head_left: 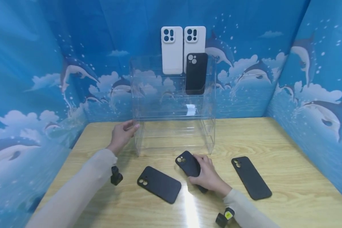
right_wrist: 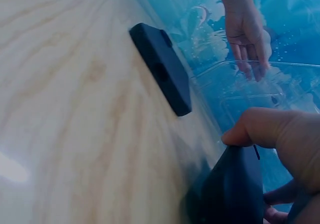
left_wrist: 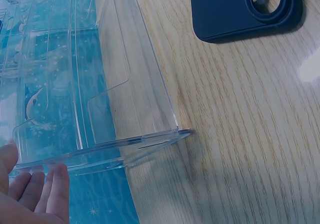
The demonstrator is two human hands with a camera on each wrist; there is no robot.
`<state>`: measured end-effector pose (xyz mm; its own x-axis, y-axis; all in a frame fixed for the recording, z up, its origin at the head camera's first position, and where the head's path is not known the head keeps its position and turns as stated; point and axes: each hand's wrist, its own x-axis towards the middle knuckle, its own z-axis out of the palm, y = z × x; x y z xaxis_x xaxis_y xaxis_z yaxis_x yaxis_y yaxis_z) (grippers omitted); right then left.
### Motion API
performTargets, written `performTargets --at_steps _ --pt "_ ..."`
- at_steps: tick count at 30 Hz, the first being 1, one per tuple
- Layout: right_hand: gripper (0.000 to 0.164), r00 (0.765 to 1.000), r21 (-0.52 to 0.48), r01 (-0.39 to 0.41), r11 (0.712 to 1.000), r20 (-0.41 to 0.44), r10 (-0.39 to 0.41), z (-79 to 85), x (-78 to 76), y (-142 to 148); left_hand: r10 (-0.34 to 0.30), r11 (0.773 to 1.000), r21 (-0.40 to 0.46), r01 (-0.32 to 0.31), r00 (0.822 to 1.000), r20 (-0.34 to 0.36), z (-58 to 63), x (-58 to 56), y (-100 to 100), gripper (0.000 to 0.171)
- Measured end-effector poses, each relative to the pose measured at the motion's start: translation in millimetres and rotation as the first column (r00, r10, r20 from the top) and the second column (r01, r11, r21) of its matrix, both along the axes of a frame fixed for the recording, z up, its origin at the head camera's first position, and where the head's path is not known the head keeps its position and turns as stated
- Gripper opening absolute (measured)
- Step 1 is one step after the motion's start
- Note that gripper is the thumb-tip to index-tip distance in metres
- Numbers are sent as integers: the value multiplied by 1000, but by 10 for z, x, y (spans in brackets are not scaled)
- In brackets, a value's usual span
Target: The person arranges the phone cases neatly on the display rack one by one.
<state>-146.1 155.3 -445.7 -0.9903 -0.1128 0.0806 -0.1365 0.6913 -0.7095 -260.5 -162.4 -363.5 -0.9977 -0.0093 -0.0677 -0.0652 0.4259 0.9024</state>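
My right hand [head_left: 206, 174] grips a black phone case [head_left: 186, 162] across its width, thumb on one long edge and fingers on the other. In the right wrist view that case looks tilted up. My left hand [head_left: 123, 134] holds the left side panel of a clear acrylic display rack [head_left: 175, 147], thumb on one side and fingers on the other. Another black phone case [head_left: 159, 184] lies on the table between my arms. A third black case [head_left: 251, 178] lies to the right of my right hand.
Two white phone cases, a left one [head_left: 172, 50] and a right one [head_left: 195, 34], stand on the rack's top tier. A black case [head_left: 196, 74] stands below, overlapping the right one. A blue dolphin-print backdrop [head_left: 245, 28] rises behind the wooden table [head_left: 296, 202] and along its sides.
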Motion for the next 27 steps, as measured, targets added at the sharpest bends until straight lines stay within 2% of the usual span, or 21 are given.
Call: performTargets --at_steps 4,11,22,27 --pt "95 1000 -37 21 999 5 -21 80 -6 2 6 1000 -3 -6 1000 -6 -2 8 -14 64" --pt "96 1000 -44 25 999 2 -25 201 17 -29 -10 1000 -1 10 1000 -16 -15 2 -28 64" --pt "92 1000 -140 -5 990 -25 1 561 -46 -105 1 1000 9 -1 1000 -15 -14 -4 -20 64" --pt "92 998 -170 -10 985 -64 -1 685 -104 -153 -1 1000 2 1 1000 -9 -23 -2 -11 64"
